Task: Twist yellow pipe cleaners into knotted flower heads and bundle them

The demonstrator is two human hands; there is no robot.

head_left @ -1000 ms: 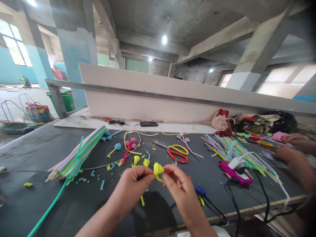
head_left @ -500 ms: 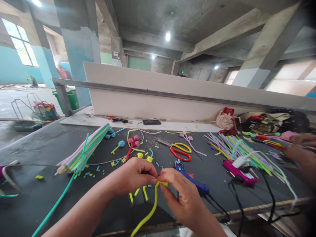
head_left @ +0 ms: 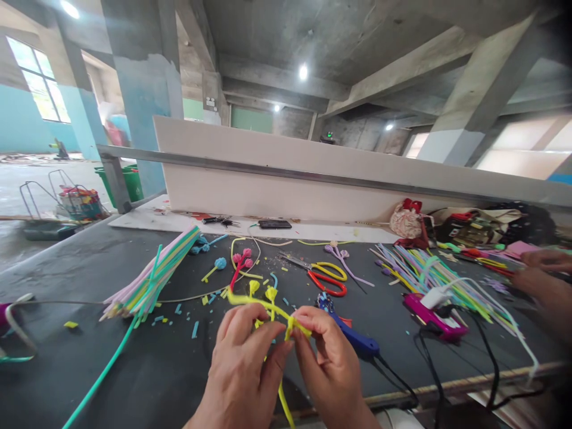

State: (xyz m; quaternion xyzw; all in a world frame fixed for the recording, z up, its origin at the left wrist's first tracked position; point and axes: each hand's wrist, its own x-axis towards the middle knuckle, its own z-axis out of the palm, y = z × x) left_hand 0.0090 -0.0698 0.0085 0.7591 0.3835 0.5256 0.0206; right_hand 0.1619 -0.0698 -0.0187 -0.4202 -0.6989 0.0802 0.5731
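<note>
Near the table's front edge, a yellow pipe cleaner [head_left: 282,312] is looped into a small knot between my hands. My left hand [head_left: 250,351] is closed, its thumb and fingers pinching the pipe cleaner at the left of the knot. My right hand [head_left: 328,351] pinches the knot's right side, fingers closed. One length of the stem reaches up and left over my left fingers, and another hangs below. Just behind my hands stand yellow pipe-cleaner buds [head_left: 270,294], partly hidden by my fingers. To the right lies a blue glue gun [head_left: 353,336].
Scissors [head_left: 328,277] with yellow and red handles lie behind the glue gun. Pipe-cleaner bundles lie left [head_left: 154,277] and right [head_left: 429,271]. A magenta power strip [head_left: 435,316] trails cables. Pink flowers [head_left: 242,259] lie mid-table. Another person's hand [head_left: 543,280] is at far right.
My left hand has turned and come closer to my right hand, its back now toward me. One length of the yellow pipe cleaner has swung up and left over my left fingers.
</note>
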